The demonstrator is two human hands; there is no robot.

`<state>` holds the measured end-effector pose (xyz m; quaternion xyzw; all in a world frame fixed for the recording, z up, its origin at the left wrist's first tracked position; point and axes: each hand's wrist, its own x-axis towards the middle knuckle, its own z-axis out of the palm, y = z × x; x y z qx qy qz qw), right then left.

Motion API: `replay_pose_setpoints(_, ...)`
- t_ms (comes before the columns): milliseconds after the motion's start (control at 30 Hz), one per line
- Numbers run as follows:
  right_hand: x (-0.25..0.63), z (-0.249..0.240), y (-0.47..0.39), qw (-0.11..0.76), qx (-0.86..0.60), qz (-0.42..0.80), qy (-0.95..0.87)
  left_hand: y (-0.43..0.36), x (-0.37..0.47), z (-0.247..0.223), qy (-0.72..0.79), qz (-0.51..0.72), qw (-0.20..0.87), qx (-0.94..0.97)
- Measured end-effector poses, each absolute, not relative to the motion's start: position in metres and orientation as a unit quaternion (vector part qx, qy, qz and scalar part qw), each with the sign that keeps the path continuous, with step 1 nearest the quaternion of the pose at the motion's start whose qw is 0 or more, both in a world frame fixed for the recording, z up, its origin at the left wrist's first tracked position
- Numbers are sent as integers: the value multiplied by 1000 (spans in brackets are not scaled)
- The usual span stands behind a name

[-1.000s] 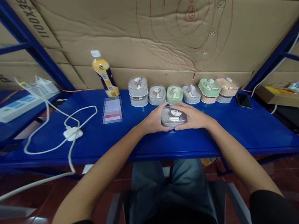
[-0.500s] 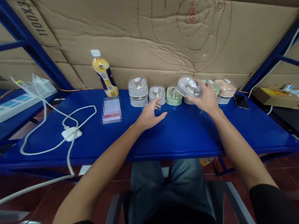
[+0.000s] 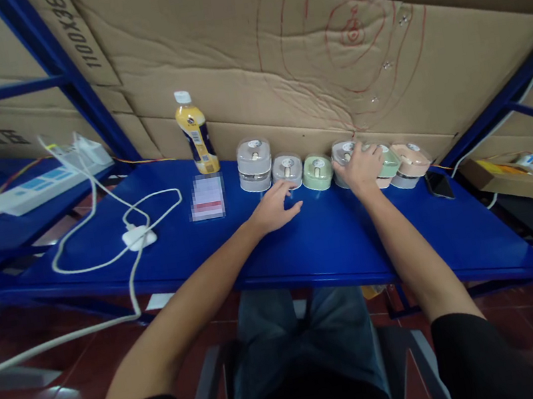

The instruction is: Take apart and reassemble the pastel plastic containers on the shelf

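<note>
My right hand (image 3: 364,169) is closed round a grey container with a clear lid (image 3: 341,152) in the row at the back of the table; its fingers and palm hide much of it. My left hand (image 3: 275,207) rests low over the table with thumb and fingers apart, holding nothing. Just behind its fingertips sits a single grey container (image 3: 288,170). Between the hands stands a green container (image 3: 317,172). Two grey ones are stacked (image 3: 254,157) at the row's left. A green-topped stack (image 3: 388,161) and a peach-topped stack (image 3: 411,160) stand right of my right hand.
A yellow drink bottle (image 3: 196,136) and a blurred-out card (image 3: 206,197) lie left of the row. White cables with an adapter (image 3: 139,237) loop across the blue table (image 3: 319,245). A phone (image 3: 440,185) lies at the right. Cardboard (image 3: 225,64) walls the back.
My right hand has lowered the grey container into the row, where it was held raised and tilted before. My left hand has barely moved. The whole view has shifted slightly.
</note>
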<state>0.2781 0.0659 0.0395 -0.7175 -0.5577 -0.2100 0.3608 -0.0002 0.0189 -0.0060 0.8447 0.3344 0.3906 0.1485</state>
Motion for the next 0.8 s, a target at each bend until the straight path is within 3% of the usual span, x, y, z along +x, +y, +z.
replay_pose_setpoints(267, 273, 40, 57, 381, -688, -207, -582, 21, 7, 4, 380, 318, 91, 864)
replay_pose_setpoints(533, 247, 49, 32, 345, -602, -218, -687, 35, 9, -3, 398, 290, 62, 868)
replay_pose_setpoints(800, 219, 34, 24, 352, -522, -159, -760, 17, 11, 10, 401, 325, 36, 856)
